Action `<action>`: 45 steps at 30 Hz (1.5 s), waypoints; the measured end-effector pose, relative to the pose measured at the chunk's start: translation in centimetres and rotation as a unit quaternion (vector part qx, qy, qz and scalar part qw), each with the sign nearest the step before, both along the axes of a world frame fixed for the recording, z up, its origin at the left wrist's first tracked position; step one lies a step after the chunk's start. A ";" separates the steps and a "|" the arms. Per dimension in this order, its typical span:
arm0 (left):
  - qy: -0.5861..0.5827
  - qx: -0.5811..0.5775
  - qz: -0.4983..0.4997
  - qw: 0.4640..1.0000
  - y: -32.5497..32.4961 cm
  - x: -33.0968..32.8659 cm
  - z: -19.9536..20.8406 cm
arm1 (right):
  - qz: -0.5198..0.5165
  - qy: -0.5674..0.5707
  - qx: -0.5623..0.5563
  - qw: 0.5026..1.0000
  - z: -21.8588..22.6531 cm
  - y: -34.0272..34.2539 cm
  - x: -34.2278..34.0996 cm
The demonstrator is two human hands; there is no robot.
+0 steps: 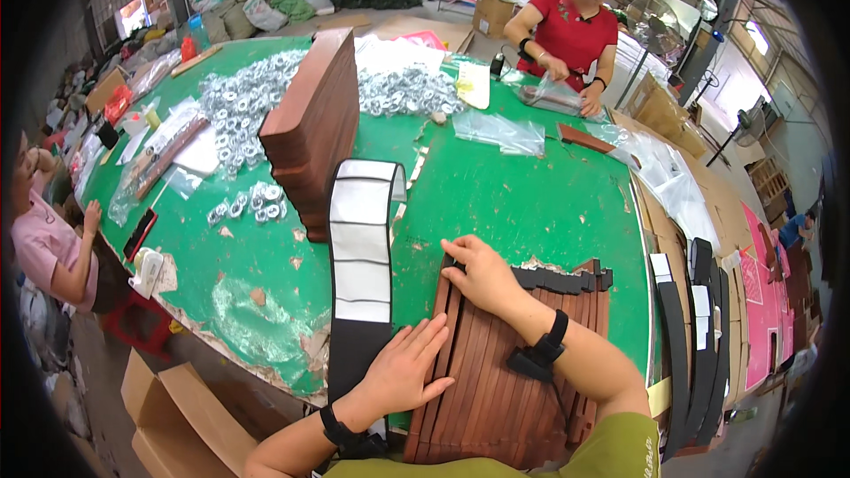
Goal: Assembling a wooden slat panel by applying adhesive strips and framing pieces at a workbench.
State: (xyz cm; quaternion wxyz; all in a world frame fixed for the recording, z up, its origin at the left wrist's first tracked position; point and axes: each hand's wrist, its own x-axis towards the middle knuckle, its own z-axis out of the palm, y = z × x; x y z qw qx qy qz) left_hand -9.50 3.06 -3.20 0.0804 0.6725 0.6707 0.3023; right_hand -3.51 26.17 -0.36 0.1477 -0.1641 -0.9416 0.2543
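A row of long reddish-brown strips [505, 389] lies side by side on the green table in front of me, with black tabs [562, 280] at the far ends. My right hand [482, 279] is closed, its thumb and fingers pinching the far end of the leftmost brown strip. Flat and open, my left hand [407, 367] rests by that strip's left side, its fingers pointing away from me. Just left of it runs a long black strip with white panels [361, 248], its far end curled up.
A tall stack of brown pieces [310, 124] stands beyond the black strip. Behind lie piles of metal rings [403, 91] and clear plastic bags [500, 133]. A person in red [575, 31] handles a bag across the table. Another person [57, 243] is at left; an open carton [190, 416] stands below.
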 end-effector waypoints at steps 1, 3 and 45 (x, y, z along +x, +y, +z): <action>0.006 -0.003 0.001 1.000 -0.1 0.0 -0.1 | 0.011 0.006 0.023 1.000 -0.3 0.0 0.0; 0.013 -0.004 -0.001 1.000 -0.1 0.1 0.0 | 0.006 0.015 0.026 1.000 -0.4 -0.2 0.1; 0.016 -0.006 0.002 1.000 0.1 0.4 0.0 | -0.232 -0.044 0.023 0.971 7.7 10.7 5.9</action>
